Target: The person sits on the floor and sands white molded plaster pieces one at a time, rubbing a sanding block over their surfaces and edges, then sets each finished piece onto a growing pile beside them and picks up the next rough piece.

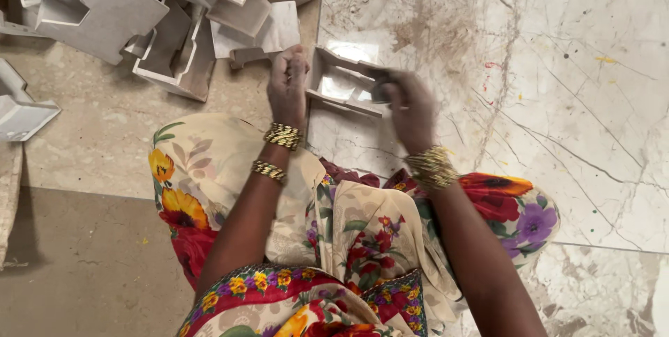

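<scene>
Pale notched piece between left hand and right hand.

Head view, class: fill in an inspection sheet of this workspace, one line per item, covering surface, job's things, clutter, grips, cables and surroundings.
Surface: glossy veined marble floor, with small paint specks and a dusty smear.
Job's things: small pale open frame piece, tilted on the floor between both hands.
Clutter: heap of similar pale cut pieces at upper left; one more at the left edge.
Grips: left hand closed on the frame's left edge; right hand presses a small dark object, blurred, against its right side.
Cables: nothing seen.
Surroundings: matte beige floor at left; floral cloth over the lap.
</scene>
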Action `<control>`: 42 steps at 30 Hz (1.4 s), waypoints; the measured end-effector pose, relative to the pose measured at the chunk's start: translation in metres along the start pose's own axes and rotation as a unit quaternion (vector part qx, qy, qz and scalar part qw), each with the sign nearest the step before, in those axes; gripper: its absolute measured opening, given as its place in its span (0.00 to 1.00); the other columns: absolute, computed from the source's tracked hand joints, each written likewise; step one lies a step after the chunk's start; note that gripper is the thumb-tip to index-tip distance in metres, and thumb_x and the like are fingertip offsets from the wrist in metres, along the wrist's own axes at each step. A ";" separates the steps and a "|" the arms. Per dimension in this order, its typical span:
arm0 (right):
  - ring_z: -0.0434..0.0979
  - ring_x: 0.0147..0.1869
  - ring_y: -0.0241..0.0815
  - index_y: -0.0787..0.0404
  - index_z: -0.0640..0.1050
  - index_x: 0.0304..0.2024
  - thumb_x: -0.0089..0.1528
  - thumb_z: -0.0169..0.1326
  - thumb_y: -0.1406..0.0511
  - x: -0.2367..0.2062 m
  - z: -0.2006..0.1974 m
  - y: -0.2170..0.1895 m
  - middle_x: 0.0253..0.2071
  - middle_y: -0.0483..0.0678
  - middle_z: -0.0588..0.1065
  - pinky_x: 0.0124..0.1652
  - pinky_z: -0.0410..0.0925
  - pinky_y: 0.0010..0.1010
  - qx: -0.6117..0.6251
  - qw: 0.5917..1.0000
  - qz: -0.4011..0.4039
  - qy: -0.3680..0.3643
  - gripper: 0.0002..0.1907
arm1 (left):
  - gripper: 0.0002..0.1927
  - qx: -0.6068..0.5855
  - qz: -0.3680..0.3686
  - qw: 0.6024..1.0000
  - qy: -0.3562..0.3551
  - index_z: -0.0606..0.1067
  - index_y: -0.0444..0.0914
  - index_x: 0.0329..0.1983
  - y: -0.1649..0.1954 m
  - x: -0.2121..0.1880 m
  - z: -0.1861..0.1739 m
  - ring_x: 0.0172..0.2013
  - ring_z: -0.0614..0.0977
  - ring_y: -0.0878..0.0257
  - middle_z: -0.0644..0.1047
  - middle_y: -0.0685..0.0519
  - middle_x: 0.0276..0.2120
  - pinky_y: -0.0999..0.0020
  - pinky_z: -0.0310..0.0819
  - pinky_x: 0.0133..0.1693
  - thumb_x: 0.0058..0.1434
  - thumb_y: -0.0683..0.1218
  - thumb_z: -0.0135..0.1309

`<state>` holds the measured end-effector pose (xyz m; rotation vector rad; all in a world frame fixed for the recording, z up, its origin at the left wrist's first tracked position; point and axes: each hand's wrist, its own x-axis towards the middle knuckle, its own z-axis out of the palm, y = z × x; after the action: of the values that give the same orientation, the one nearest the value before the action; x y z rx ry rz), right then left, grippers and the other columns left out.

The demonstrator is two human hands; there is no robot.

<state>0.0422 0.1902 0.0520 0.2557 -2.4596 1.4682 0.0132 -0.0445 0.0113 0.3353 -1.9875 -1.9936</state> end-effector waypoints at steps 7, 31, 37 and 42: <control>0.79 0.39 0.52 0.60 0.80 0.46 0.63 0.54 0.68 -0.011 0.037 0.008 0.41 0.51 0.79 0.36 0.74 0.42 -0.178 0.972 -0.080 -0.133 0.10 | 0.43 0.130 -0.090 0.985 -0.072 0.70 0.36 0.63 -0.035 -0.009 0.012 0.53 0.81 0.57 0.76 0.44 0.59 0.64 0.81 0.52 0.53 0.67 0.62; 0.79 0.33 0.59 0.65 0.78 0.44 0.65 0.50 0.68 0.008 0.045 -0.018 0.31 0.59 0.78 0.34 0.69 0.50 -0.169 0.983 0.032 -0.067 0.09 | 0.29 -0.096 -0.213 0.951 -0.202 0.66 0.31 0.69 -0.069 -0.009 0.011 0.63 0.73 0.64 0.72 0.49 0.65 0.68 0.64 0.64 0.75 0.57 0.39; 0.77 0.32 0.58 0.68 0.74 0.36 0.56 0.49 0.70 0.000 0.061 0.029 0.27 0.59 0.76 0.36 0.69 0.50 -0.322 0.931 0.040 -0.167 0.07 | 0.30 -0.142 -0.185 0.934 -0.272 0.70 0.30 0.69 -0.062 -0.015 0.017 0.61 0.75 0.59 0.74 0.40 0.63 0.66 0.66 0.65 0.78 0.58 0.38; 0.78 0.33 0.57 0.66 0.74 0.36 0.61 0.50 0.69 -0.004 0.076 0.028 0.27 0.58 0.76 0.37 0.71 0.49 -0.264 0.950 0.019 -0.167 0.04 | 0.33 -0.011 -0.127 0.949 -0.288 0.69 0.33 0.69 -0.044 -0.022 0.024 0.70 0.67 0.55 0.69 0.40 0.68 0.64 0.55 0.70 0.76 0.61 0.33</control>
<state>0.0275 0.1369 -0.0070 0.3667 -3.0277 0.7697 0.0222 -0.0145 -0.0337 -0.0115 -2.3500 -2.4935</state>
